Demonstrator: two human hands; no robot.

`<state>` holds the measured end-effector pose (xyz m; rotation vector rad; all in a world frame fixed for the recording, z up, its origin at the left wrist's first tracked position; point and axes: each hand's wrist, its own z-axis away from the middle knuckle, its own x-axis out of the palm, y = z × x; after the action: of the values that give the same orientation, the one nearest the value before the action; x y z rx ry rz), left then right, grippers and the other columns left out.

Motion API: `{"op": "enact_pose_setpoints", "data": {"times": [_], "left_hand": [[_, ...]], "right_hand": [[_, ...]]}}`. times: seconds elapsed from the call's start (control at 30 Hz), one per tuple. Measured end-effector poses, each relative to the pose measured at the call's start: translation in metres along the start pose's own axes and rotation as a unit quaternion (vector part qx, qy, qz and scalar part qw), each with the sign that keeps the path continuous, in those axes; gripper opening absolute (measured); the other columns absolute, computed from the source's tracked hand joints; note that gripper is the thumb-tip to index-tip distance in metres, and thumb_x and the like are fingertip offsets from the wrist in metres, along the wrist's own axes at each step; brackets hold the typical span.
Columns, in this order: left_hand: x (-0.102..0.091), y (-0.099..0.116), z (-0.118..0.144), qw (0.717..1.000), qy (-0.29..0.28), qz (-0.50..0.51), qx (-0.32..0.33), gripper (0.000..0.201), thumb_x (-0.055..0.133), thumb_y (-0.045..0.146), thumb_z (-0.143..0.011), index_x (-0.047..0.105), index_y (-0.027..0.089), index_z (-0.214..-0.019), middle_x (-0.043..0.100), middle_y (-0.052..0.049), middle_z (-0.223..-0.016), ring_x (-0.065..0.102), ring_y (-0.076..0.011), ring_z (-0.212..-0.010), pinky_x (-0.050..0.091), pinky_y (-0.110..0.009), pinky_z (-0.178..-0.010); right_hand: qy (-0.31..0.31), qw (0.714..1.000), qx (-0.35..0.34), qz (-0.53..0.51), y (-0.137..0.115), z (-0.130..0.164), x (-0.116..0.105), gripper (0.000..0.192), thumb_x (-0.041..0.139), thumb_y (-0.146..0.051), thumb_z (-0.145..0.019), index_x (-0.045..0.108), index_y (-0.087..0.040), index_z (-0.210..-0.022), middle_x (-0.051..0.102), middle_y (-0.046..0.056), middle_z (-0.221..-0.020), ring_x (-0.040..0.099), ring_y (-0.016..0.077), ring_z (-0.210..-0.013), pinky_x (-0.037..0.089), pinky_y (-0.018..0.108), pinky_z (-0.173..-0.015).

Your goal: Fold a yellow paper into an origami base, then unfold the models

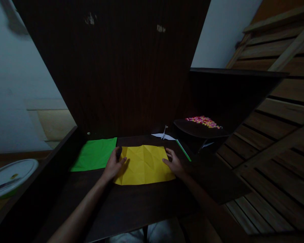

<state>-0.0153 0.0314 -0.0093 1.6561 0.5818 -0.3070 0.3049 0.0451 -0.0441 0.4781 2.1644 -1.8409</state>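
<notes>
A dark wooden desk (147, 206) fills the lower middle of the view, with a tall dark panel (116, 67) rising behind it. To the right stands a slatted wooden frame (281, 111). On the desk lies a creased yellow sheet of paper (144, 164), flat, with a green sheet (95, 155) just beside it on the left. The left hand (113, 166) rests flat on the yellow sheet's left edge, fingers spread and holding nothing; the right hand (174, 162) presses its right edge the same way. Far left sits a white plate (10, 175). A heap of small pink and yellow pieces (203, 122) lies on a dark round tray. Behind the yellow sheet stands a white paper crane (164, 135), with a thin green strip (183, 150) near it.
</notes>
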Motion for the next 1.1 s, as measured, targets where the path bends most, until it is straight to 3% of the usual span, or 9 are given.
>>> {"op": "enact_pose_setpoints", "data": {"times": [0.17, 0.3, 0.4, 0.53, 0.7, 0.77, 0.9, 1.03, 1.1], "left_hand": [[-0.001, -0.004, -0.008, 0.995, 0.024, 0.068, -0.074, 0.072, 0.070, 0.015, -0.071, 0.039, 0.016, -0.135, 0.060, -0.020, -0.129, 0.068, -0.0283, -0.100, 0.058, -0.040, -0.077], [-0.003, 0.002, -0.006, 0.987, 0.014, 0.125, -0.103, 0.057, 0.071, 0.015, -0.068, 0.052, 0.012, -0.122, 0.074, -0.011, -0.091, 0.071, -0.0209, -0.067, 0.057, -0.031, -0.056], [-0.012, 0.012, -0.005, 0.982, 0.022, 0.159, -0.101, 0.045, 0.075, 0.019, -0.062, 0.064, 0.008, -0.104, 0.069, -0.002, -0.061, 0.065, -0.0186, -0.051, 0.053, -0.028, -0.047], [-0.031, 0.030, -0.009, 0.976, 0.076, 0.192, -0.065, 0.034, 0.077, 0.026, -0.059, 0.070, 0.011, -0.089, 0.070, -0.002, -0.061, 0.067, -0.0191, -0.057, 0.055, -0.029, -0.052], [-0.060, 0.064, -0.003, 0.961, 0.201, 0.189, 0.020, 0.029, 0.073, 0.034, -0.068, 0.070, 0.016, -0.090, 0.075, -0.005, -0.084, 0.070, -0.0216, -0.081, 0.058, -0.034, -0.074], [-0.072, 0.081, 0.012, 0.950, 0.249, 0.120, 0.148, 0.020, 0.070, 0.031, -0.076, 0.070, 0.018, -0.092, 0.074, -0.004, -0.091, 0.070, -0.0199, -0.084, 0.057, -0.035, -0.080], [-0.077, 0.101, 0.058, 0.871, 0.092, -0.061, 0.479, 0.030, 0.058, 0.007, -0.085, 0.065, 0.021, -0.111, 0.073, -0.005, -0.102, 0.067, -0.0196, -0.097, 0.055, -0.036, -0.085], [-0.035, 0.084, 0.103, 0.808, -0.054, -0.151, 0.567, 0.028, 0.045, 0.010, -0.094, 0.058, 0.014, -0.118, 0.071, -0.012, -0.102, 0.065, -0.0230, -0.098, 0.055, -0.039, -0.086], [-0.006, 0.070, 0.118, 0.807, -0.088, -0.194, 0.551, 0.026, 0.041, 0.011, -0.096, 0.060, 0.014, -0.114, 0.071, -0.012, -0.098, 0.066, -0.0225, -0.093, 0.055, -0.039, -0.083]], "right_hand": [[0.042, 0.990, 0.026, -0.131, -0.003, -0.003, -0.002, 0.072, 0.066, -0.031, -0.064, 0.043, -0.019, -0.131, 0.055, 0.022, -0.132, 0.068, 0.0211, -0.075, 0.055, 0.044, -0.075], [0.055, 0.988, 0.028, -0.143, -0.007, -0.002, -0.004, 0.073, 0.071, -0.036, -0.059, 0.046, -0.020, -0.126, 0.064, 0.018, -0.115, 0.067, 0.0210, -0.071, 0.056, 0.043, -0.071], [0.072, 0.984, 0.027, -0.161, -0.013, -0.003, -0.006, 0.070, 0.074, -0.038, -0.057, 0.049, -0.019, -0.120, 0.070, 0.009, -0.088, 0.068, 0.0234, -0.072, 0.055, 0.042, -0.071], [0.099, 0.977, 0.014, -0.186, -0.026, -0.008, -0.009, 0.058, 0.078, -0.038, -0.057, 0.057, -0.017, -0.107, 0.067, 0.002, -0.070, 0.068, 0.0239, -0.073, 0.054, 0.042, -0.075], [0.099, 0.973, -0.014, -0.206, -0.051, -0.023, -0.008, 0.038, 0.080, -0.039, -0.056, 0.065, -0.017, -0.083, 0.071, 0.007, -0.081, 0.068, 0.0240, -0.083, 0.053, 0.040, -0.081], [0.098, 0.973, -0.020, -0.208, -0.059, -0.029, -0.009, 0.038, 0.080, -0.039, -0.057, 0.067, -0.017, -0.084, 0.072, 0.008, -0.084, 0.067, 0.0242, -0.085, 0.053, 0.039, -0.081], [0.103, 0.975, -0.018, -0.194, -0.065, -0.032, -0.018, 0.033, 0.075, -0.042, -0.064, 0.069, -0.016, -0.083, 0.073, 0.009, -0.086, 0.067, 0.0243, -0.084, 0.053, 0.037, -0.074], [0.111, 0.980, -0.024, -0.161, -0.061, -0.029, -0.025, 0.029, 0.070, -0.044, -0.068, 0.069, -0.017, -0.080, 0.073, 0.008, -0.086, 0.067, 0.0241, -0.084, 0.051, 0.035, -0.071], [0.111, 0.984, -0.035, -0.136, -0.059, -0.026, -0.024, 0.027, 0.069, -0.043, -0.068, 0.068, -0.018, -0.078, 0.072, 0.006, -0.082, 0.066, 0.0233, -0.081, 0.051, 0.035, -0.071]]}}
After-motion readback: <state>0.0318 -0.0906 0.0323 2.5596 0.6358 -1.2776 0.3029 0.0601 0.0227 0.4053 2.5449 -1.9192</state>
